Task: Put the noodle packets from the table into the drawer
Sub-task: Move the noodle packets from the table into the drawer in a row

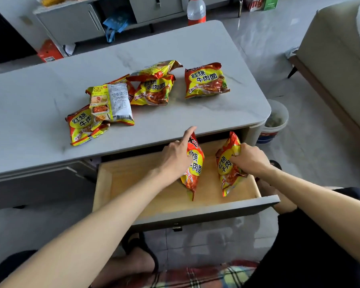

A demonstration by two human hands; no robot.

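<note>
The wooden drawer (133, 183) under the grey table (29, 104) stands pulled out. My left hand (176, 156) grips a red-and-yellow noodle packet (194, 169) standing on edge inside the drawer, index finger stretched up. My right hand (247, 157) grips a second packet (227, 165), also upright in the drawer's right part. Several more packets lie on the table: one alone at the right (206, 81), a pile in the middle (154, 88), one turned back-side up (110, 102) and one at the front left (81, 127).
A plastic bottle (196, 10) stands at the table's far edge. A white bucket (274, 123) sits on the floor right of the table, with a sofa (337, 59) beyond it. A low grey cabinet (75, 21) lines the far wall. My sandalled feet are below the drawer front.
</note>
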